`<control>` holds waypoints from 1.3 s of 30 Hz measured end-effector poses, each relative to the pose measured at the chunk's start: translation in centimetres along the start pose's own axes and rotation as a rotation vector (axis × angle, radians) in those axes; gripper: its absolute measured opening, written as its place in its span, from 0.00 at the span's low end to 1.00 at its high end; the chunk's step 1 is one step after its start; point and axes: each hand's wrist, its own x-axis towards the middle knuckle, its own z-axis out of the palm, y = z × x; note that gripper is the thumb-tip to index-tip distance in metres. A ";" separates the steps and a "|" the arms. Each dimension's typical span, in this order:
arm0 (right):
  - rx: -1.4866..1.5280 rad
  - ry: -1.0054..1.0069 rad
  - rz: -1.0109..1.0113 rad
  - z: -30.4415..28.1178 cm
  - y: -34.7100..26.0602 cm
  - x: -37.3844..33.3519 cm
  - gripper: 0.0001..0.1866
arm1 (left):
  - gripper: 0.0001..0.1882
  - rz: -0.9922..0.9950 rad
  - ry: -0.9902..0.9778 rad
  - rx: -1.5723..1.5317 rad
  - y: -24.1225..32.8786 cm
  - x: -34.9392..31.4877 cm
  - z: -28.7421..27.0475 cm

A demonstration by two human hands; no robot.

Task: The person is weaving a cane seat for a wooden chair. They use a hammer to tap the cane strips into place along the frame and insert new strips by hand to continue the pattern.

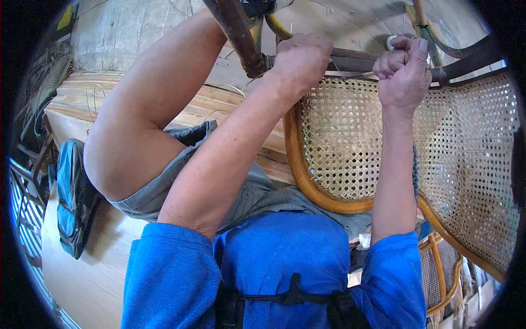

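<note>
Floor (356, 19) beyond my grip, left hand (302, 61) and right hand (404, 74) curled by the rail (356, 61), hold unclear: steady, even force should spare the cane (342, 131) nearer me.

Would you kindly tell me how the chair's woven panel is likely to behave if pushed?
The woven panel would probably flex slightly, being thin mesh held within a curved frame. It is likely light for its size, given its many holes. Its narrow strands might snap if poked sharply.
</note>
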 end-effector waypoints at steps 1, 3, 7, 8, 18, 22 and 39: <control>-0.018 -0.018 -0.012 0.1 0.0 0.0 0.27 | 0.07 -0.001 -0.005 -0.011 0.0 -0.1 -0.1; -0.053 -0.054 -0.038 0.4 0.1 0.1 0.28 | 0.07 0.012 0.014 -0.039 -0.1 -0.2 0.0; -0.181 -0.094 -0.031 1.1 0.8 0.9 0.26 | 0.07 0.037 0.040 -0.069 -0.3 -0.6 -0.2; -0.213 -0.118 -0.027 0.9 1.0 1.3 0.25 | 0.07 0.025 0.028 -0.069 -0.2 -0.6 -0.4; -0.673 -0.350 -0.409 1.6 2.9 1.7 0.19 | 0.06 0.024 0.011 -0.095 -0.5 -0.9 -0.6; -0.365 -0.204 -0.074 0.7 3.0 3.1 0.18 | 0.07 0.020 -0.007 -0.087 -0.5 -0.8 -0.6; -0.155 -0.166 -0.105 4.0 -4.8 1.6 0.16 | 0.08 -0.078 -0.181 -0.109 -0.8 -0.1 -0.4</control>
